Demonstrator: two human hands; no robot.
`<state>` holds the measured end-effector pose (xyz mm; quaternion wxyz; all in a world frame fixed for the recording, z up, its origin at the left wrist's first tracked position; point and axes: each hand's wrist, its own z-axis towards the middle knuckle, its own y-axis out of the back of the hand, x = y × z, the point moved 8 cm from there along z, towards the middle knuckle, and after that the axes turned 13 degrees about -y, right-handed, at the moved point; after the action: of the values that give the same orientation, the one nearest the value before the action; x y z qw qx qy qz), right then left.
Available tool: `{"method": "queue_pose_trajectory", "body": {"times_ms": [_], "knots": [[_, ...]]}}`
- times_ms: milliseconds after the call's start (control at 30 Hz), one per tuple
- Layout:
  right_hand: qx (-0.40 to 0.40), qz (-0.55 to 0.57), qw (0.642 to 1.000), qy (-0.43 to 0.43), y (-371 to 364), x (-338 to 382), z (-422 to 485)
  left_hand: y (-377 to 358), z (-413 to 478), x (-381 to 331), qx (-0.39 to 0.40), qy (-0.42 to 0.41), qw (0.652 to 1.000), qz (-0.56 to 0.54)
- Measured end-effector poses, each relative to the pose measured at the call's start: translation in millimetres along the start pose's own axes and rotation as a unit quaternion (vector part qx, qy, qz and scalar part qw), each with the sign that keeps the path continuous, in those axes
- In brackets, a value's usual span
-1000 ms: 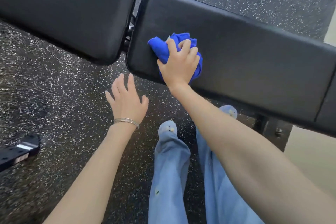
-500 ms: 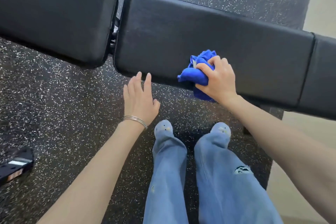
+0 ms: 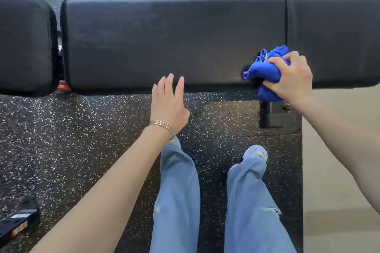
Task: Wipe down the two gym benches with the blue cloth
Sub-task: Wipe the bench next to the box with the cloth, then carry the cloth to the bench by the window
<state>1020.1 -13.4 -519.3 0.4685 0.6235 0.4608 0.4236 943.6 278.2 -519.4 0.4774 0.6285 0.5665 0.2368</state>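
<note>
A long black padded gym bench (image 3: 164,41) runs across the view, with a seam near its right end. A second black pad (image 3: 24,43) lies at the far left across a narrow gap. My right hand (image 3: 292,77) grips the bunched blue cloth (image 3: 265,68) and presses it on the bench's near edge, right at the seam. My left hand (image 3: 168,102) hovers open, fingers spread, its fingertips at the bench's near edge around the middle. It holds nothing.
Black speckled rubber floor (image 3: 61,139) lies under the bench. A black bench foot (image 3: 273,115) stands below my right hand. A dark object (image 3: 18,220) sits at the bottom left. My legs in blue jeans (image 3: 176,191) stand close to the bench. Beige flooring (image 3: 339,150) begins at the right.
My right hand has slid the blue cloth rightward along the bench, from near the left gap to the seam. My left hand followed rightward along the near edge. The view shifted right.
</note>
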Motion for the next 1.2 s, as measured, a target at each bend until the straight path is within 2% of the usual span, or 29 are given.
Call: {"method": "queue_pose_trajectory", "body": {"times_ms": [167,267,433,633,800,1200], "knots": [[0.061,-0.058,0.993,-0.088,26,-86,3,8,16,-80,0.017,-0.042,0.999,0.019],[0.062,-0.083,0.993,-0.056,67,-104,-2,36,19,-124,-0.003,-0.051,0.998,0.035],[0.045,-0.08,0.995,0.028,152,-104,-6,104,22,-187,-0.048,-0.057,0.995,0.066],[0.051,-0.045,0.997,0.048,256,-109,-7,197,13,-252,-0.11,-0.05,0.988,0.093],[0.023,-0.042,0.997,0.055,345,-118,-11,278,2,-293,-0.164,-0.058,0.98,0.1],[-0.058,-0.033,0.994,0.086,522,-85,2,468,-17,-318,-0.278,-0.068,0.95,0.122]]}}
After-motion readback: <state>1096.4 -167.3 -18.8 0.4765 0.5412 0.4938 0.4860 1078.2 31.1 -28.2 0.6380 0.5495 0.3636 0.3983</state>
